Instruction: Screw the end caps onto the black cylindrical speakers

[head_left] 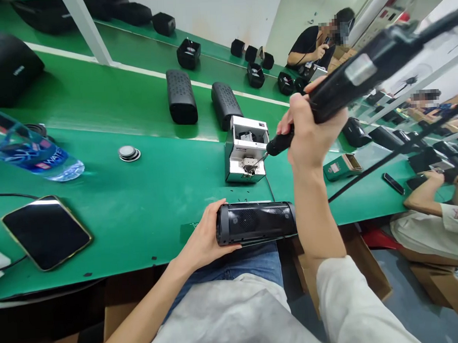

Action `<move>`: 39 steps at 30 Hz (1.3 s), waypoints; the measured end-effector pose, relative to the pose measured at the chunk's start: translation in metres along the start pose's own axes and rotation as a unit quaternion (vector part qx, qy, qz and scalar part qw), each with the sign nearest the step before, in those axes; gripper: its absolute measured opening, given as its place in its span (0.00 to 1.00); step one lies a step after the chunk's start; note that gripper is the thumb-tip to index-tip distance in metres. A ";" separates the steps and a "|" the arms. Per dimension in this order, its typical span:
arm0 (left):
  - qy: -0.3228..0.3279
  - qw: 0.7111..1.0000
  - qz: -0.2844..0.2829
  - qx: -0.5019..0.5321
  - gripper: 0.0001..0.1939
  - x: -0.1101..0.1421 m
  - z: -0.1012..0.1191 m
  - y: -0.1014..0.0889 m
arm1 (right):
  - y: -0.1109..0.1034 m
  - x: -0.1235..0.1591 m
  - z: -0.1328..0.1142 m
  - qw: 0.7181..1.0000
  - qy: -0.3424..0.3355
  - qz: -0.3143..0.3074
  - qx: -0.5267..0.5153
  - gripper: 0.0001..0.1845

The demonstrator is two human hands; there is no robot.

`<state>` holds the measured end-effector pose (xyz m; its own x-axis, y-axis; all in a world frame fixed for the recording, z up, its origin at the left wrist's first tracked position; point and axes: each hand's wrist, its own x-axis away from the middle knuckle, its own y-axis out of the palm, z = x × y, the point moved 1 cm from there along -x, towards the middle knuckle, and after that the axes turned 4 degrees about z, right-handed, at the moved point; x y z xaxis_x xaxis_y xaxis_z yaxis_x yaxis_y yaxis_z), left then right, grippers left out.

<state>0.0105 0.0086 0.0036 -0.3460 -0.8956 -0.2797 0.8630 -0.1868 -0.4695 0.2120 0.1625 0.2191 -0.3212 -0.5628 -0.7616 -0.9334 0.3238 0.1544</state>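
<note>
My left hand (206, 235) grips the left end of a black speaker (257, 222) at the table's front edge, its perforated side facing up. In my right hand (312, 130) is a black electric screwdriver (346, 80), held slanting with its cable running off to the upper right. Its bit points down to the front of a silver screw feeder (247, 155), at the small pick-up block. Whether a screw sits on the tip is too small to tell. Two more black speakers (182, 96) stand behind the feeder.
On the green table (158, 205) at left lie a phone (47, 232) and a water bottle (34, 149). A small round metal tin (128, 153) lies near the middle. A green box (342, 166) stands at right. Co-workers (310, 44) sit beyond and at right. A white post (88, 31) rises behind.
</note>
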 end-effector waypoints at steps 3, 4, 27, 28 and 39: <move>-0.004 1.000 -0.005 -0.001 0.61 0.000 0.002 -0.001 | 0.005 -0.003 0.011 0.999 0.037 -0.016 0.032 0.27; -0.006 1.000 -0.007 0.000 0.61 0.000 0.002 -0.001 | 0.005 -0.004 0.010 0.997 0.050 -0.019 0.048 0.26; 0.001 1.000 -0.005 -0.002 0.57 -0.002 -0.001 0.000 | -0.100 -0.004 -0.079 0.996 0.068 0.040 0.052 0.12; 0.002 1.000 -0.005 -0.003 0.57 -0.002 -0.002 0.000 | -0.104 -0.004 -0.081 0.995 0.069 0.043 0.051 0.12; -0.002 1.000 0.001 -0.008 0.56 -0.001 -0.003 0.000 | -0.115 0.016 -0.063 0.993 0.088 0.019 0.072 0.13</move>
<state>0.0098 0.0110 0.0020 -0.3419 -0.8978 -0.2775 0.8576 -0.1774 -0.4827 0.3041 0.0680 0.2285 -0.3907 -0.6678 -0.6336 -0.8915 0.4458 0.0798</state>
